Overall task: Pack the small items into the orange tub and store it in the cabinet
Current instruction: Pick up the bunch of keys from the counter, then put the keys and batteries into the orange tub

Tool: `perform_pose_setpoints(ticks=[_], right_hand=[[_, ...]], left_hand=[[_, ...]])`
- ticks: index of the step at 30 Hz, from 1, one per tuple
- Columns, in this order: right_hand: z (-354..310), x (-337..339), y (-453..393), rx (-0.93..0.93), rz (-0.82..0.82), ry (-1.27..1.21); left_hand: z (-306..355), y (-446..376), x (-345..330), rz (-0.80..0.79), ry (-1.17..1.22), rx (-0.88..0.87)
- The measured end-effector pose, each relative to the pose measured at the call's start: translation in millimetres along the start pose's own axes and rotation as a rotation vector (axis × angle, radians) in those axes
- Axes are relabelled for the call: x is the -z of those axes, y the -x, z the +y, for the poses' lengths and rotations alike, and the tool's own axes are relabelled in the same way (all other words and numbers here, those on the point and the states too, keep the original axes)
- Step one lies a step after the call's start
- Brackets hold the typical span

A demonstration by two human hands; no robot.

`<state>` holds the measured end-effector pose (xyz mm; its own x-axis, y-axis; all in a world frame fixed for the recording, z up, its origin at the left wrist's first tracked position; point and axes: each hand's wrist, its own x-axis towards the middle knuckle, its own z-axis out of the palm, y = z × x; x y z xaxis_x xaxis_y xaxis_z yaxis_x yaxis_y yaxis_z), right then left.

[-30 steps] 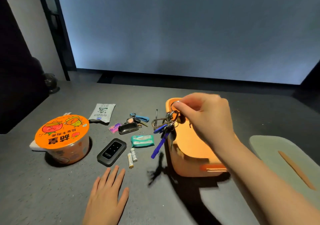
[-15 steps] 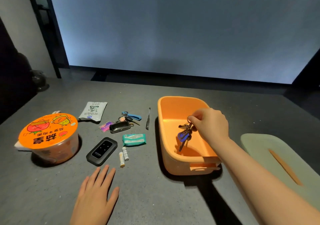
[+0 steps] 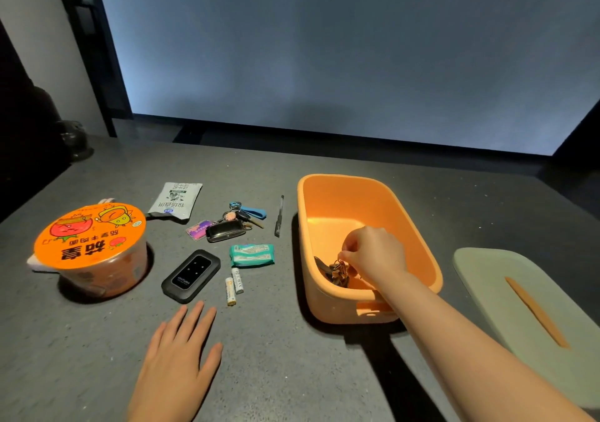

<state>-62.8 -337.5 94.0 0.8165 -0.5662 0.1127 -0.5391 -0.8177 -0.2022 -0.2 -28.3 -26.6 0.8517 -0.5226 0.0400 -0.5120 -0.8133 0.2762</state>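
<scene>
The bunch of keys (image 3: 337, 272) at the bottom of the orange tub (image 3: 328, 194) lies in shadow, half behind the right hand (image 3: 373, 256); whether the fingertips pinch it cannot be told. At 4 o'clock, the green lid (image 3: 506, 291) runs off the right edge. Both forearms are cut by the bottom edge. At 9 o'clock, something white (image 3: 35, 264) peeks from behind the noodle bowl (image 3: 94, 253), unidentifiable. The sachet (image 3: 175, 201) print is too small to read.

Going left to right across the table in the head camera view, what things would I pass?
Noodle bowl → black pocket device → two batteries → green tissue pack → pen → orange tub → right hand setting keys inside → pale green lid.
</scene>
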Motion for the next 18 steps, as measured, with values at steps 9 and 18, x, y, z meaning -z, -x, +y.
perform_pose_setpoints(ticks=[9, 18], right_hand=[[-24, 13, 9, 0.056, 0.097, -0.098], [-137, -18, 49, 0.514, 0.150, -0.274]], left_hand=[[-2, 1, -3, 0.018, 0.037, -0.007], [-4, 5, -4, 0.049, 0.066, 0.009]])
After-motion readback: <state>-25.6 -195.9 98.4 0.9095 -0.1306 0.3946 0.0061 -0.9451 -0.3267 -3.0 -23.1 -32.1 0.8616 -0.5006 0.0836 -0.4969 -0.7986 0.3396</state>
